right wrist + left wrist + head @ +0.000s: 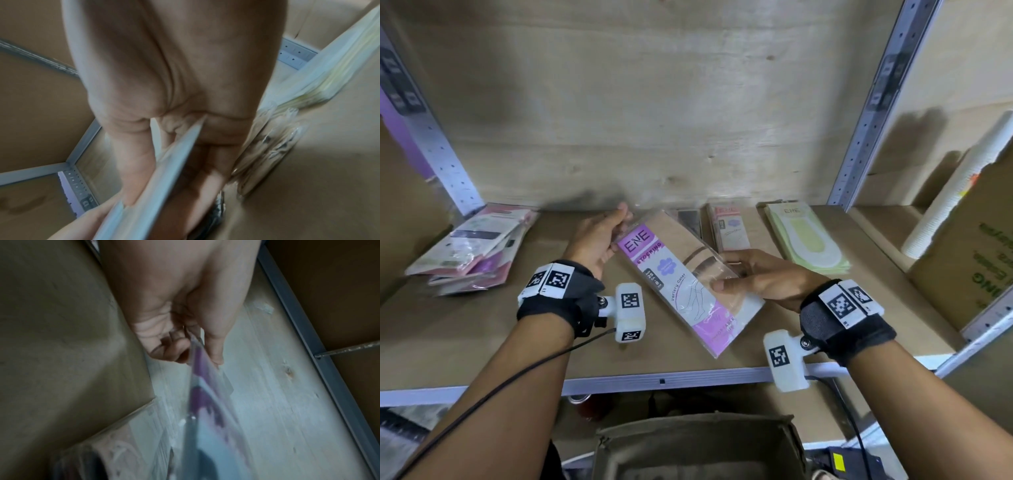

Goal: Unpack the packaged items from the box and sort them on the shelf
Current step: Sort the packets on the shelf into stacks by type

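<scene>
A clear-wrapped stocking packet with purple "ENE STOCKING" print hangs tilted above the shelf board, held by both hands. My left hand pinches its far top corner between thumb and fingers; in the left wrist view the left hand grips the purple packet edge. My right hand grips the packet's right side, thumb on top, fingers beneath. In the right wrist view the right hand clamps the packet's pale edge. The open cardboard box sits below the shelf, its inside dark.
A loose pile of pink and white packets lies at the shelf's left. Along the back stand a dark packet, a pink ENE packet and a green packet stack. A paper cup stack and a carton fill the right bay.
</scene>
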Tool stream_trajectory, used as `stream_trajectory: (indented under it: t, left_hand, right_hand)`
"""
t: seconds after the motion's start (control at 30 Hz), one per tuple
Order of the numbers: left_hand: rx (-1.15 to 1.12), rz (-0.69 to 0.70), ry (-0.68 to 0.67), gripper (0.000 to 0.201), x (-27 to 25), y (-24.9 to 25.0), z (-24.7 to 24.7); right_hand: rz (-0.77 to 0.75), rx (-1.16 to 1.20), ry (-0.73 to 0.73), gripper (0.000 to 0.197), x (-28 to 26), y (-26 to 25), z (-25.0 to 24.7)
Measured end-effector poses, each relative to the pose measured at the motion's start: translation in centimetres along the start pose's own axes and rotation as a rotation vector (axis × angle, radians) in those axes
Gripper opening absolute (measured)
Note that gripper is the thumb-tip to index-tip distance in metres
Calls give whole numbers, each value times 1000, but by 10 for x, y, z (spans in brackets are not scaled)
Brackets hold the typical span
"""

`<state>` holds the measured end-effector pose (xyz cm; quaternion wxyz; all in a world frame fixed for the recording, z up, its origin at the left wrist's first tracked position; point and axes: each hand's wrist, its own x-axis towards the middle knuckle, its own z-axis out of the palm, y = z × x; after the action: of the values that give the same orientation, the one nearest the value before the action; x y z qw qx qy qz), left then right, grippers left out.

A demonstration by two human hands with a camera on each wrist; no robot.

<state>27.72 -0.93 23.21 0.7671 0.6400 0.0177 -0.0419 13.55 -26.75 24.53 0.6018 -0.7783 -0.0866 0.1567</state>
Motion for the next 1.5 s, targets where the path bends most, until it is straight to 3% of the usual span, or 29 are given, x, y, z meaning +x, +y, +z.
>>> stream_trajectory:
  t: [0.17,0.43,0.63,0.73,0.8,0.87,0.97,1.07,1.2,1.3,1.37,1.5]
  left_hand:
    - [7,-99,-26,27,0,-1,-5]
    - [231,-38,12,35,-20,11,-14]
    - [68,-270,-212,18,-27,18,-30]
    - [7,-305,-279,32,-29,20,-35]
    - [-62,-322,-220,33,-26,19,-38]
    - [-192,-329,-77,34,-21,17,-45]
    - [-205,-263,84,46,-18,14,-55]
    - [-107,-275,50,55,-21,13,-59]
    - [108,-310,-154,44,-27,14,-60]
    - [209,-258,-258,37,-27,17,-69]
    - [281,-204,-275,29,-23,18,-75]
    - [463,-129,-170,14,-14,14,-89]
  right_hand:
    - [-8,-72,-2,40,-2,-1,-5]
    - [-37,-64,-27,37,-6,1,-3]
    - [-49,-53,-37,39,-3,2,3]
    - [-68,-27,-35,39,0,2,9]
    - [-70,3,-10,37,3,2,16]
    - [-77,39,28,29,7,1,25]
    - [-85,87,129,23,20,-6,39]
    - [-63,141,275,22,41,-14,55]
    - [-21,296,336,23,71,-28,78]
    - [56,310,406,22,99,-32,91]
    - [113,272,428,27,115,-34,99]
    - [204,76,413,11,137,-39,110]
